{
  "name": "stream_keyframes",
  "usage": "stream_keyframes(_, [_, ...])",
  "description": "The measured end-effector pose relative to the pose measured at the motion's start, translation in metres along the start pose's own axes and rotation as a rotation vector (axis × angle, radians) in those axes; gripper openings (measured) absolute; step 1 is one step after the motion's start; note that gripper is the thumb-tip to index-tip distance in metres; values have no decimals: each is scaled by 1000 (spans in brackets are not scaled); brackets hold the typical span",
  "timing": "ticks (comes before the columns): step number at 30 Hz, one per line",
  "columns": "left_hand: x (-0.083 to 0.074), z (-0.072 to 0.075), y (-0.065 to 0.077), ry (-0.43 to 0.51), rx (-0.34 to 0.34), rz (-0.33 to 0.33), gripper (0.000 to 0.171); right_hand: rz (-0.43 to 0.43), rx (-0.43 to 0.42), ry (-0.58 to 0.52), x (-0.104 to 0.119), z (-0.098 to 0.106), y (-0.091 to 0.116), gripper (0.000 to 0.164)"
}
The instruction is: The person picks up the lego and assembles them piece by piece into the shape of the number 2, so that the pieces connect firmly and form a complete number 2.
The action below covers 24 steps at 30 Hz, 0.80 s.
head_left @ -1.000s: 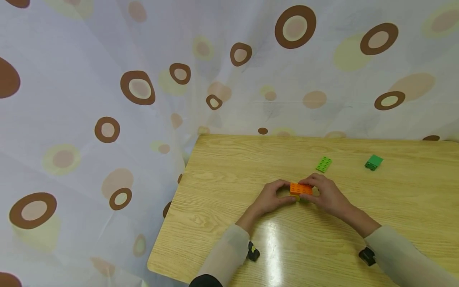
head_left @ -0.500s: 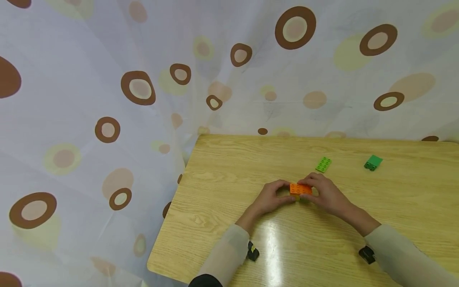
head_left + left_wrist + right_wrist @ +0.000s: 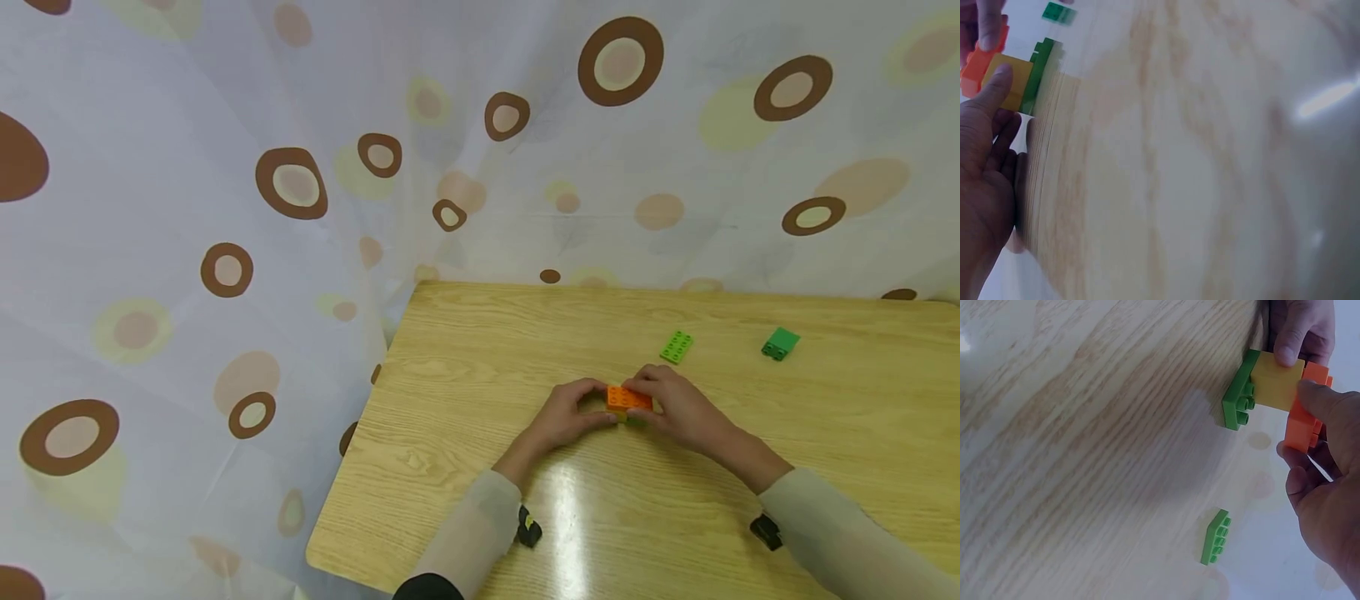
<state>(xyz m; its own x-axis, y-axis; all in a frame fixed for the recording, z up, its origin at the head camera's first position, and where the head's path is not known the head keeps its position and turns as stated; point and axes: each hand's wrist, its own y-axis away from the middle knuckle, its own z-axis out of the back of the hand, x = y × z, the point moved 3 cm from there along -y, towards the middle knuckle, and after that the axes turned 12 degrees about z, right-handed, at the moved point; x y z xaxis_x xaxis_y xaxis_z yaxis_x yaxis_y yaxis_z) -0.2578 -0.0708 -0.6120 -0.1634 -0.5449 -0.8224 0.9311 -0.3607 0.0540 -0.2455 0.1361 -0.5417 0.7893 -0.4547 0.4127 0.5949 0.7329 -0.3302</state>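
A small stack of toy building bricks stands on the table between the two hands. Its bottom is a green building plate (image 3: 1232,406) lying on the wood, with studs bare on one side. On that plate sits a yellow brick (image 3: 1272,384), gripped between thumb and fingers of my left hand (image 3: 564,415). An orange studded brick (image 3: 619,397) tops the yellow one and overhangs it toward the right. My right hand (image 3: 686,408) pinches this orange brick by its long sides, the thumb (image 3: 1319,399) on the near side. The fingers hide part of the orange brick.
Behind the right hand, a light green plate (image 3: 677,347) lies studs up on the wooden table (image 3: 450,433). Farther right is a dark green brick (image 3: 781,343). A patterned curtain (image 3: 510,183) hangs along the table's back and left sides.
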Motion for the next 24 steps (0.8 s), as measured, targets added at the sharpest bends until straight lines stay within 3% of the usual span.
stream_keyframes(10, [5,-5,2,4,-24,-2,39,62,130,70,9,5,-10,31])
stream_keyframes(24, [2,-3,-1,34,-25,-33,46,92,142,137,9,9,-13,33])
